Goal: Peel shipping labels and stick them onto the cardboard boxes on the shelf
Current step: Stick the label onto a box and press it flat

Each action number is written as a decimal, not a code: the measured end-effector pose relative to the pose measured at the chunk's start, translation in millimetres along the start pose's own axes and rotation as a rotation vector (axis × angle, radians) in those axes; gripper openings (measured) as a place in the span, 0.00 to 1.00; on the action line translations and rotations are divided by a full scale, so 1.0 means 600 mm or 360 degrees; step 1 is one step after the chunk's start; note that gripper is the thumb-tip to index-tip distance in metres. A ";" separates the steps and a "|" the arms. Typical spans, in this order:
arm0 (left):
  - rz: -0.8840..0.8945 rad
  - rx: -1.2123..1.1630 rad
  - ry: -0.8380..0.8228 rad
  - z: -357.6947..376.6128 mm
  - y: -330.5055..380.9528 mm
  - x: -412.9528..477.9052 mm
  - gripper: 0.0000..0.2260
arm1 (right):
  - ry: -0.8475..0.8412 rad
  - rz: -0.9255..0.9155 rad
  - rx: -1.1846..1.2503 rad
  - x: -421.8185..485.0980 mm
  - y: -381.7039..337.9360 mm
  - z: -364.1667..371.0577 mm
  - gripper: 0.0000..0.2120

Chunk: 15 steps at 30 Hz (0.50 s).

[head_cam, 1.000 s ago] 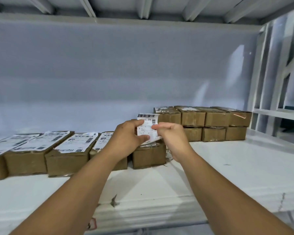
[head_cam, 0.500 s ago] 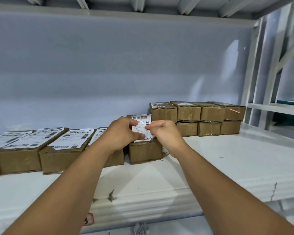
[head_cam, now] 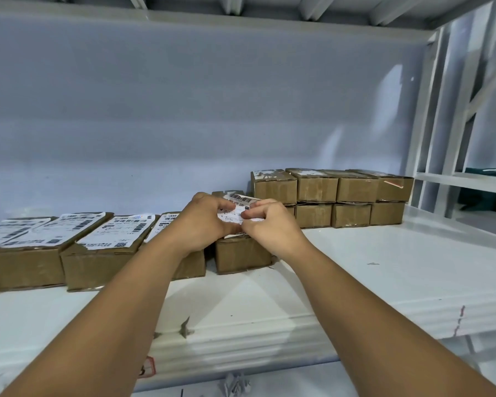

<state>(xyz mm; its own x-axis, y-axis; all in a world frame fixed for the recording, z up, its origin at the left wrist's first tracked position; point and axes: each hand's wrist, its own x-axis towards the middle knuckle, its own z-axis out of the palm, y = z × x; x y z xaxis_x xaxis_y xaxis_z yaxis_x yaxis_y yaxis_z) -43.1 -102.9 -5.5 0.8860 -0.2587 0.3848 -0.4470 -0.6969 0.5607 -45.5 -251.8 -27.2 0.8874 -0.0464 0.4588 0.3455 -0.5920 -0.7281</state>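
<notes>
Since a second ago both hands have sunk closer to the box (head_cam: 242, 253); left hand (head_cam: 204, 224) and right hand (head_cam: 269, 224) pinch the label (head_cam: 235, 209), white with a barcode, curled, just above that box on the shelf (head_cam: 384, 282)

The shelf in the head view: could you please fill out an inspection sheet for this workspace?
Surface: white shelf, front edge chipped and scuffed.
Job's things: shipping label held over a plain box; labelled boxes in a row to the left; stacked boxes behind right, two layers, torn label remnants on top.
Clutter: paper scraps below the shelf edge.
Grippers: left hand and right hand both pinch the label with their fingers.
Cables: nothing seen.
Surroundings: pale back wall, white rack frame at right, beams overhead.
</notes>
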 end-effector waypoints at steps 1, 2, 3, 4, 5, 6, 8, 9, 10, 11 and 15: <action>-0.0004 0.0043 0.0008 0.000 -0.001 0.001 0.23 | -0.0006 -0.0015 0.0000 0.000 0.001 0.001 0.12; -0.0007 0.0083 0.0011 0.001 -0.001 0.001 0.22 | -0.0015 -0.0028 0.0006 0.001 0.002 0.002 0.11; -0.0007 0.0106 0.0011 0.001 -0.002 0.001 0.20 | -0.0024 -0.0039 0.0005 0.001 0.003 0.003 0.11; -0.0004 0.0115 0.0018 0.002 -0.002 0.001 0.18 | -0.0031 -0.0039 -0.0007 0.002 0.004 0.005 0.11; 0.0000 0.0123 0.0034 0.003 -0.004 0.002 0.16 | -0.0039 -0.0024 -0.0018 0.002 0.005 0.005 0.10; 0.0014 0.0140 0.0046 0.003 -0.004 0.001 0.13 | -0.0049 0.0010 0.0001 0.003 0.006 0.005 0.10; 0.0057 0.0183 0.0021 0.003 -0.003 0.000 0.10 | -0.0082 0.0115 0.0125 0.002 0.007 0.004 0.10; 0.0094 0.0196 0.0000 0.005 -0.004 -0.001 0.08 | -0.0094 0.0159 0.0173 0.001 0.008 0.003 0.10; 0.0149 0.0205 -0.0011 0.006 -0.005 -0.001 0.07 | -0.0097 0.0183 0.0193 0.001 0.007 0.002 0.10; 0.0205 0.0217 -0.0020 0.008 -0.006 -0.001 0.07 | -0.0098 0.0193 0.0206 0.001 0.007 0.001 0.10; 0.0283 0.0172 -0.0161 0.007 -0.002 -0.008 0.10 | -0.0104 0.0251 0.0369 -0.002 0.002 -0.004 0.09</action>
<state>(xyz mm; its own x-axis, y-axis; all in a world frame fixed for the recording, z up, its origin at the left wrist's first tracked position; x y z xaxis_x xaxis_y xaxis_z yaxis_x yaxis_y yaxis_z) -46.2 -103.6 -11.3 0.8049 -0.4458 0.3918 -0.5861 -0.7005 0.4071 -46.8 -254.5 -27.7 0.9510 -0.0667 0.3019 0.2552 -0.3817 -0.8884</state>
